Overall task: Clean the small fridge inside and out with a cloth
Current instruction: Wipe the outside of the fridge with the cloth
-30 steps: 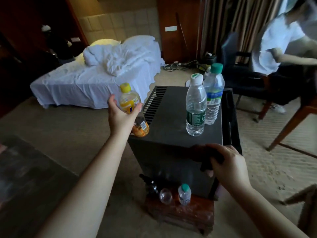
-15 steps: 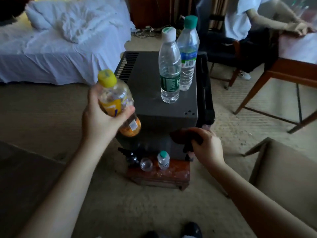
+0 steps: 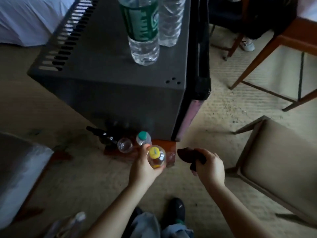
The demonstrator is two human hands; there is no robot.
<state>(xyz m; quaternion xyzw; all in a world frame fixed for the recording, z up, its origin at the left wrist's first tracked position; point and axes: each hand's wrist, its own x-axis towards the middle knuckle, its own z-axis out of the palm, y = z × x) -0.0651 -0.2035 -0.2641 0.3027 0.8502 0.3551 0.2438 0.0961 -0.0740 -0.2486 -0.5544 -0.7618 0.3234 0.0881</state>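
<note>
The small dark grey fridge (image 3: pixel 109 69) stands on a low wooden stand (image 3: pixel 164 145), its black door (image 3: pixel 202 54) on the right side. My left hand (image 3: pixel 144 169) grips a yellow-capped bottle of orange drink (image 3: pixel 157 158) low down, just over the stand's near right corner. My right hand (image 3: pixel 209 165) holds a dark brown cloth (image 3: pixel 190 156) to the right of it, below the fridge door's bottom corner.
Two clear water bottles (image 3: pixel 144 33) stand on the fridge top. On the stand sit a green-capped bottle (image 3: pixel 143 137), an upturned glass (image 3: pixel 124 145) and a dark bottle (image 3: pixel 103 136). A beige chair (image 3: pixel 277 160) is at right, a wooden table leg (image 3: pixel 253 59) beyond, a bed (image 3: pixel 25 19) at far left.
My left hand has carried the yellow-capped bottle from beside the fridge top down to the stand. My right hand with the cloth has dropped from the fridge's front edge. The view tilted downward.
</note>
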